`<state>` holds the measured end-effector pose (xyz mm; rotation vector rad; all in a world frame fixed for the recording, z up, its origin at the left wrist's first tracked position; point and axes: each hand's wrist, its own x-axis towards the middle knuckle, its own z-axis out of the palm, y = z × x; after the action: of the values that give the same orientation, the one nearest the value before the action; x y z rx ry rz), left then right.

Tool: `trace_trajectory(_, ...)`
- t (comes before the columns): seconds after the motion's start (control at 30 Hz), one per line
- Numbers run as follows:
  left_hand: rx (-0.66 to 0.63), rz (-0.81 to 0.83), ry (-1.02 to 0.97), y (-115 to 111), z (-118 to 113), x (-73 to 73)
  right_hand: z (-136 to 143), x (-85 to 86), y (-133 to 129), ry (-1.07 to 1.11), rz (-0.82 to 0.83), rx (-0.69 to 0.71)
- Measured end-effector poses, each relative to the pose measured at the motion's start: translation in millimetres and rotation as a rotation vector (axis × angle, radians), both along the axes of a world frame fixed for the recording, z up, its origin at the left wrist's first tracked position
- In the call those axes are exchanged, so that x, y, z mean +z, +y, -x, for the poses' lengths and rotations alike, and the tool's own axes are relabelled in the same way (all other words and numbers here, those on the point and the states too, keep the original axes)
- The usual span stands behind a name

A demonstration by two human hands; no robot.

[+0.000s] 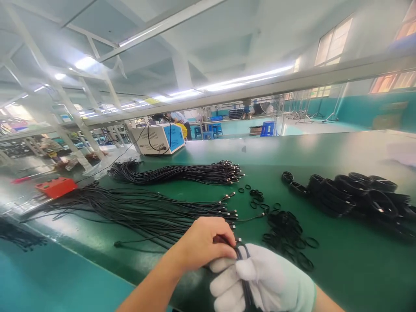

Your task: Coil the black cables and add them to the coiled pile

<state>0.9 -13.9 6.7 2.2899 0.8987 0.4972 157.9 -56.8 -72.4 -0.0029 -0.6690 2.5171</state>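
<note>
The right hand in a white fabric glove (273, 277) is wrapped around a folded bundle of thin black cable (247, 294), as I see it through my remote head view. The bundle lies between the two hands, its long axis running away from the wearer, its far end right at the fingertips of the bare left hand (206, 242). I read that left hand as back upward, reaching in from the left, thumb and forefinger pinched on that end. Small black rings (286, 221) lie beyond the glove on the green bench (260, 151); loose black cables (130, 203) spread beyond the left hand.
</note>
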Motion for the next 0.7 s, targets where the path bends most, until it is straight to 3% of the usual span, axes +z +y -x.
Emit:
trace_trajectory(0.07, 0.014, 0.165, -0.110, 4, -2, -11.8, 4, 5.2, -1, 0.057, 0.022, 0.062)
trace_trajectory(0.17, 0.107, 0.192, -0.166, 4, -2, -38.6, 6, 14.2, -1, 0.114, 0.022, -0.059)
trace_trajectory(0.33, 0.379, -0.246, 0.237, -8, 17, -76.2, -2, 26.5, 6, 0.092, -0.001, -0.374)
trace_trajectory(0.4, 0.399, -0.398, 0.325, -18, 22, -86.1, -7, 27.0, 10, 0.086, -0.007, -0.455)
trace_trajectory(0.47, 0.338, -0.498, 0.351, -31, 20, -93.9, -10, 23.9, 13, 0.064, -0.011, -0.518)
trace_trajectory(0.6, 0.229, -0.675, 0.261, -48, 6, -94.5, -7, 11.8, 10, -0.181, -0.007, -0.622)
trace_trajectory(0.7, 0.130, -0.741, 0.206, -46, 4, -72.0, -3, 3.6, 4, -0.378, -0.078, -0.513)
